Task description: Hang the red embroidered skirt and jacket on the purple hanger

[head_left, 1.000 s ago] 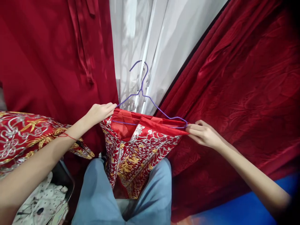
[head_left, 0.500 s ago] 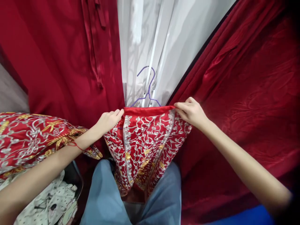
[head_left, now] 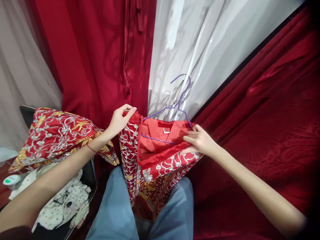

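A red garment (head_left: 130,150) with silver and gold embroidery hangs between my knees, its waist open and the plain red lining and a small white label showing. Inside the opening is a purple wire hanger (head_left: 178,104), its hook sticking up above the fabric. My left hand (head_left: 122,120) pinches the garment's upper left corner. At the right, my right hand (head_left: 200,141) grips the upper edge near the hanger's right arm, fingers partly over the folded-down front panel.
Another embroidered red piece (head_left: 60,133) lies at the left over a dark chair (head_left: 93,176) with white dotted cloth (head_left: 60,200). A round container (head_left: 12,180) is beside it. Red curtains (head_left: 100,66) and white drapes (head_left: 170,50) stand ahead.
The garment's front edge has folded down, opening the waist and exposing the lining and the hanger's lower bar. The hanger has tilted, and the view has turned left.
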The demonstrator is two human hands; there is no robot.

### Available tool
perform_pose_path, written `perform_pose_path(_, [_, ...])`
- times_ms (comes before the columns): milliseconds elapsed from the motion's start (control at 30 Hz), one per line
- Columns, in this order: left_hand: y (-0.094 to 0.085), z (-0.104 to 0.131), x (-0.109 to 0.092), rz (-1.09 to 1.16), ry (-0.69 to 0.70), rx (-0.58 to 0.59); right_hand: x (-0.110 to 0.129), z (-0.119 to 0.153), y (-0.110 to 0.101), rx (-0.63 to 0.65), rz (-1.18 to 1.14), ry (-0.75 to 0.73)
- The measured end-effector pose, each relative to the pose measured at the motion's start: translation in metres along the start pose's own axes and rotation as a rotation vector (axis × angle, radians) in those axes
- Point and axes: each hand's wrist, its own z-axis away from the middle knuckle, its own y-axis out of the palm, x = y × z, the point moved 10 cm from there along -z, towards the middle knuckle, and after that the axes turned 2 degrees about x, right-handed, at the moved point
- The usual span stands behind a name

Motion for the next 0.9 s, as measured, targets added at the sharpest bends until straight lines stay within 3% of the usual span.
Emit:
perform_pose_path(67, [0.004,0.003,-0.003,0.000,0.010,0.080,0.001,-0.001,-0.003,-0.028,0.014,0.008])
perform_pose_path(233, [0.018,0.016,-0.016,-0.159,0.081,0.418,-0.016,0.003,-0.023,-0.187,0.036,0.228])
perform_pose_path(367, [0.019,0.020,-0.016,-0.265,0.106,0.579,-0.004,-0.009,-0.014,-0.149,0.046,0.255])
perform_pose_path(500, [0.017,0.020,-0.016,-0.260,0.106,0.553,0.009,-0.025,0.000,-0.098,0.081,0.179])
perform_pose_path(633, [0.007,0.021,-0.012,-0.250,0.095,0.384,0.018,-0.036,-0.008,-0.192,0.091,0.143])
perform_pose_path(700, [0.004,0.021,-0.010,-0.244,0.101,0.355,0.030,-0.045,-0.012,-0.195,0.075,0.114])
perform_pose_path(800, [0.004,0.019,-0.009,-0.234,0.112,0.394,0.048,-0.059,-0.019,-0.183,0.031,0.094])
perform_pose_path(900, [0.004,0.014,-0.012,-0.205,0.118,0.471,0.049,-0.070,-0.031,-0.220,0.057,0.172])
